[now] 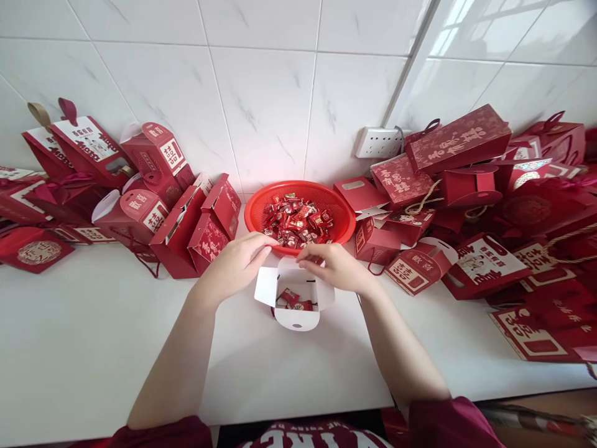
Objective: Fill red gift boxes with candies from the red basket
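Observation:
A small gift box (297,318), white inside, stands with its flaps spread, and a few red-wrapped candies (291,297) lie in it. Behind it is a red plastic basket (345,208) holding many wrapped candies (301,218). My left hand (237,264) is at the basket's near left rim, its fingers stretched forward and the thumb slightly apart, with nothing visible between them. At the box's far flap, my right hand (336,264) has its fingers bent and thumb close to them, apparently pinching the flap; the fingertips partly cover it.
Red gift boxes (214,239) are piled on the left of the white table (88,348). More boxes (459,140) are heaped on the right, some with cord handles. A white power strip (380,143) sits against the tiled wall (261,106).

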Demonstrator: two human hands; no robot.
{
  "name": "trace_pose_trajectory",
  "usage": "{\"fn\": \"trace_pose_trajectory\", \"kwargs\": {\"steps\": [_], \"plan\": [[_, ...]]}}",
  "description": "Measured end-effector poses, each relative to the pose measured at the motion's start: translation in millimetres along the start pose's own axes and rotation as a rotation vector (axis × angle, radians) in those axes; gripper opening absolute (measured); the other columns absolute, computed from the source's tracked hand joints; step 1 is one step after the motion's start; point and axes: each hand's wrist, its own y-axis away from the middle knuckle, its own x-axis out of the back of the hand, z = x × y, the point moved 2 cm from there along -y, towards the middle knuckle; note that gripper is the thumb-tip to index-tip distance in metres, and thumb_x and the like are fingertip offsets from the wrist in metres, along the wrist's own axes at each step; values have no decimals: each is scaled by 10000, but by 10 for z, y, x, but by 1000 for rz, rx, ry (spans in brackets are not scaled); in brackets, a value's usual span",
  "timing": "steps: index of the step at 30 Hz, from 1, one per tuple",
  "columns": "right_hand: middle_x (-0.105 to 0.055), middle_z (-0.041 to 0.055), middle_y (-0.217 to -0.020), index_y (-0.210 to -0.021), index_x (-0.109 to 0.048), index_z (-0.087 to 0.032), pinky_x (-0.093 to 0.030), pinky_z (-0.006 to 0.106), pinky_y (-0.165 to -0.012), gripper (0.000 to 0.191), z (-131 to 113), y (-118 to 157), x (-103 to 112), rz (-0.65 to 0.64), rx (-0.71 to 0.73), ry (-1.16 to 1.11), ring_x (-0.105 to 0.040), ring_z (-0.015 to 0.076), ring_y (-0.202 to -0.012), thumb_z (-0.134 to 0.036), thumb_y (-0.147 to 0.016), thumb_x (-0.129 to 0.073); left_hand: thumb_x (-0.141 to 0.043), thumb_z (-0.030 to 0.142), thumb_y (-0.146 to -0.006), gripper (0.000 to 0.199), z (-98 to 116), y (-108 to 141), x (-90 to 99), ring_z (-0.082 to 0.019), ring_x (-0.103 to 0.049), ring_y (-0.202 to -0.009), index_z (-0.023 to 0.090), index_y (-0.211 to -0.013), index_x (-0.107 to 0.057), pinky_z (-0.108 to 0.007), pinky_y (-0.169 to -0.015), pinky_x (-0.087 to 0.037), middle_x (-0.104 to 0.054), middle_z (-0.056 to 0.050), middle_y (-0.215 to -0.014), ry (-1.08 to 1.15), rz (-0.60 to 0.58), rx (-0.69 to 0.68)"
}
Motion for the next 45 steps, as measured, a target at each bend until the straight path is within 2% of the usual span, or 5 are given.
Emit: {"fn": "trace_pose_trajectory", "kwargs": {"steps": [9, 17, 31, 38, 45], "plan": [[-718, 52, -934, -971, -670, -152, -494, 249, -697, 262, 732, -1131, 410, -54, -247, 230, -648, 158, -793, -354, -980, -504, -394, 279, -991, 404, -311, -162, -273, -280, -556, -1305, 205, -1296, -649, -446, -1100, -434, -567, -82, -1424, -243, -59, 48], [-633, 89, -1194, -1199, -610, -155, -562, 412, -862, 305, 1109, -1692, -79, -205, -401, 437, -647, 211, -1006, -353, -966, -611, -438, 276, -984, 395, -180, -152, -314, -281, -498, -1362, 168, -1321, -612, -433, -1096, -444, -545, -120, -1443, -337, -102, 62], [-600, 137, -1247, -1295, -415, -167, -532, 317, -878, 377, 390, -830, 281, 351, 34, 52, -616, 201, -1065, -225, -929, -484, -556, 518, -920, 403, -74, -134, -233, -249, -628, -1166, 231, -1178, -670, -406, -1040, -474, -678, -82, -1251, 384, -7, 118], [-641, 87, -1266, -1464, -319, -332, -599, 351, -698, 723, -168, 21, 40, 94, 241, -582, -713, 170, -738, -409, -850, -694, -612, 503, -903, 438, 96, -147, -363, -210, -670, -993, 194, -1211, -661, -397, -980, -502, -706, -111, -1137, 935, -434, -15], [-601, 98, -1338, -1379, -487, -258, -557, 384, -950, 593, -51, -43, 34, 43, 166, -573, -666, 211, -1079, -333, -846, -738, -719, 391, -840, 257, 118, -105, -335, -187, -674, -849, 145, -915, -714, -311, -833, -540, -717, -57, -853, 855, -138, 102]]}}
